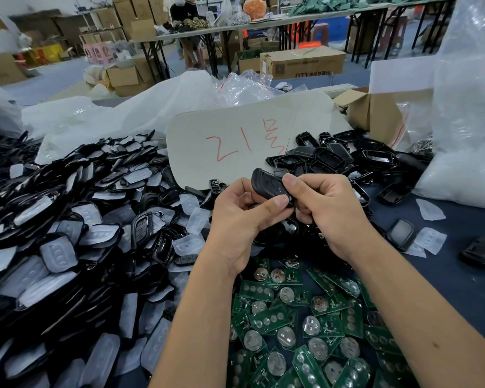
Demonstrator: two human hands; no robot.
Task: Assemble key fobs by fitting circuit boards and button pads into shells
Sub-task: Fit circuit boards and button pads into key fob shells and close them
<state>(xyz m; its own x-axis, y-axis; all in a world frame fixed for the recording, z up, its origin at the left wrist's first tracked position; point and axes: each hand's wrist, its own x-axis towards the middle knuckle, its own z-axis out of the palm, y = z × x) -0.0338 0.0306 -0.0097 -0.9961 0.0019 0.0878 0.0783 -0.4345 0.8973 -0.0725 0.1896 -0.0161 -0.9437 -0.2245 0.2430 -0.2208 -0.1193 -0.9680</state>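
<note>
Leftward, shells with button pads (59,256) lie heaped on the desk. Left hand (241,217) and right hand (322,208) both pinch one black key fob (269,186) mid-air, apparently pressing it closed. Next: set aside, take circuit boards (305,326).

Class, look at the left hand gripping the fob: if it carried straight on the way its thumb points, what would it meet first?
Most likely the right hand. The left hand aims its thumb right, along the black key fob both hands grip, and the right hand's fingers lie just beyond, though depth is uncertain.
</note>
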